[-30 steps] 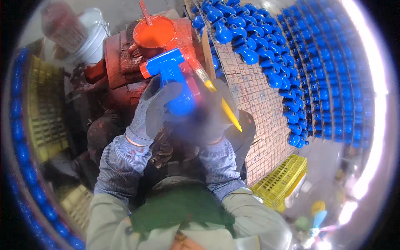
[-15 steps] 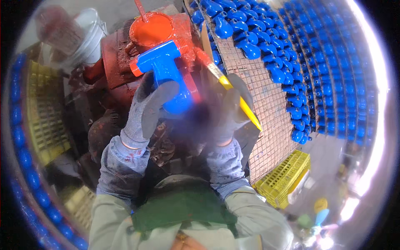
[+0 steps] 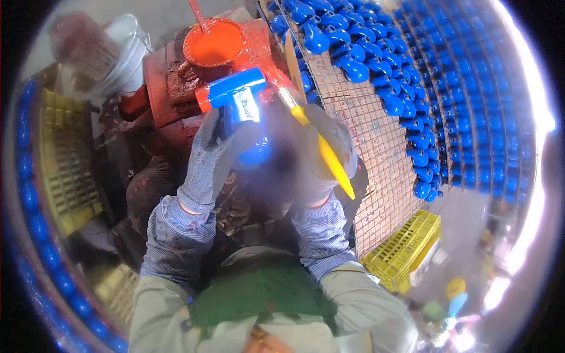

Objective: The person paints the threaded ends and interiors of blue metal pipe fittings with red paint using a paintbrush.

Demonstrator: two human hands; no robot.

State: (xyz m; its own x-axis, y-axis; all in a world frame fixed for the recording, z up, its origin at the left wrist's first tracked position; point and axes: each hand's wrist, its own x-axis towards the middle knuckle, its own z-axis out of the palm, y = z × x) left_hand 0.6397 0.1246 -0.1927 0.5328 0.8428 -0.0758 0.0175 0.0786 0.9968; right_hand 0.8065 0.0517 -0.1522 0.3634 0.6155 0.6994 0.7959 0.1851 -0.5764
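Observation:
My left hand [image 3: 215,156], in a grey glove, is closed around the lower part of a blue T-shaped metal fitting [image 3: 244,112]. The fitting's left end is red, and pale raised lettering marks its stem. In my gloved right hand [image 3: 326,150] is a paintbrush [image 3: 332,162] with a yellow handle. Its red-coated bristles touch or lie very near the fitting's right end; I cannot tell which. A dark blur hides the space between my hands. Beyond the fitting, a cup of red paint [image 3: 215,44] stands on a red-smeared block [image 3: 168,91].
A wire-mesh rack [image 3: 376,188] on the right carries rows of blue fittings [image 3: 391,106]. Yellow crates stand at lower right [image 3: 406,244] and left [image 3: 67,165]. A white bucket [image 3: 126,53] is at the far left. More blue pieces [image 3: 38,226] line the left edge.
The fitting has turned in my left hand, so its lettered side now shows and its cross-piece sits slightly right. The paintbrush's handle has swung a little left and lower.

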